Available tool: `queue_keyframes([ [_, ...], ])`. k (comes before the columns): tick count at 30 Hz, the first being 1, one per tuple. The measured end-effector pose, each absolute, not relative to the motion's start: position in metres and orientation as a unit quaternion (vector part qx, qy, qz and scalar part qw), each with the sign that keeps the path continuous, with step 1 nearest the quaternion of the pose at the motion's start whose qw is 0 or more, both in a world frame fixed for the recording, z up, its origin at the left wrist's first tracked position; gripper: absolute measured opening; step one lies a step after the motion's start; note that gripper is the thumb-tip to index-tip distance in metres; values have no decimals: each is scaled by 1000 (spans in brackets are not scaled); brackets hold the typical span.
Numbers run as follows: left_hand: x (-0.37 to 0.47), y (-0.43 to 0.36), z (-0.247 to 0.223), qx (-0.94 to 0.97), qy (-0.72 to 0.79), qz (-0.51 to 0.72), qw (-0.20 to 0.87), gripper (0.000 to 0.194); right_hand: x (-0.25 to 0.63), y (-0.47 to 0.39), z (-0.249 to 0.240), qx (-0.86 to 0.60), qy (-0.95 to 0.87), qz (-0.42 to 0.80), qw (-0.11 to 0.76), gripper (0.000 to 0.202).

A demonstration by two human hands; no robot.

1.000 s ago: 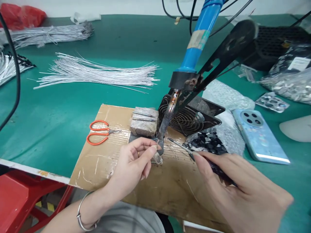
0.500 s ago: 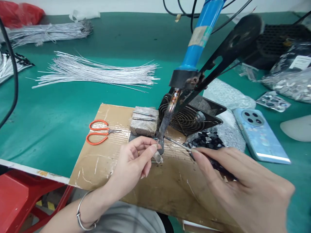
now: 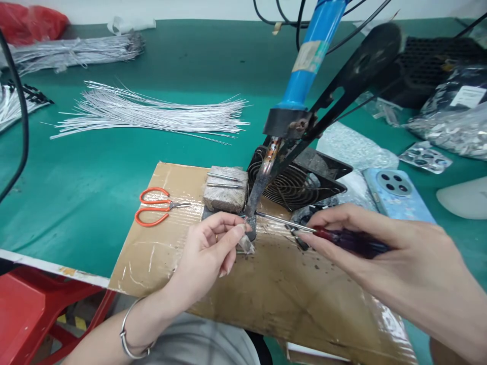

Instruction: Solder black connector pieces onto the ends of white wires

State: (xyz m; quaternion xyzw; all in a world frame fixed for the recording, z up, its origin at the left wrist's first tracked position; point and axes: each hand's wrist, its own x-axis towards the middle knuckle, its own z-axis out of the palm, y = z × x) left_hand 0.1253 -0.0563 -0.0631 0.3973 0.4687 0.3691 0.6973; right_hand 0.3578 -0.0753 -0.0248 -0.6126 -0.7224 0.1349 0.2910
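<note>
My right hand [image 3: 399, 253] grips a screwdriver [image 3: 289, 223] with a dark red, see-through handle. Its thin metal shaft points left, and the end reaches the lower end of a blue-handled soldering iron [image 3: 259, 187]. Close to that same spot, my left hand [image 3: 211, 248] is closed in a pinch between thumb and forefinger; what sits in the pinch is too small to make out. A taped scrap-like piece [image 3: 247, 246] lies just below those fingertips. Behind the left hand stands a tape-wrapped block [image 3: 225, 195] with thin metal rods on top.
Orange-handled scissors [image 3: 158, 207] lie on the cardboard [image 3: 152, 258] at left. Behind it is a bundle of white wires [image 3: 160, 111]. A black fan [image 3: 297, 185] and the black iron holder [image 3: 353, 76] rise at centre right. A blue phone [image 3: 403, 200] lies beyond my right hand.
My right hand has turned and shifted up and right, so the screwdriver lies flatter and its handle shows more. The left hand has stayed nearly still.
</note>
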Motion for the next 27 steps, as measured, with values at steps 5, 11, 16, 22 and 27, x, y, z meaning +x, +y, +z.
queue_keyframes([
  [5, 125, -56, -62, 391, 466, 372, 701, 17, 363, -71, -21, -572, -751, 73, 320, 50],
  [11, 126, -55, -61, 388, 466, 372, 703, 18, 361, -67, -18, -547, -764, 128, 318, 43],
  [16, 126, -55, -60, 385, 469, 374, 702, 17, 361, -72, -19, -588, -737, 140, 303, 34],
  [22, 127, -56, -59, 382, 462, 380, 704, 16, 371, -75, -25, -573, -753, 108, 305, 20],
  [27, 127, -56, -59, 382, 460, 381, 705, 15, 365, -73, -23, -558, -764, 86, 312, 24],
])
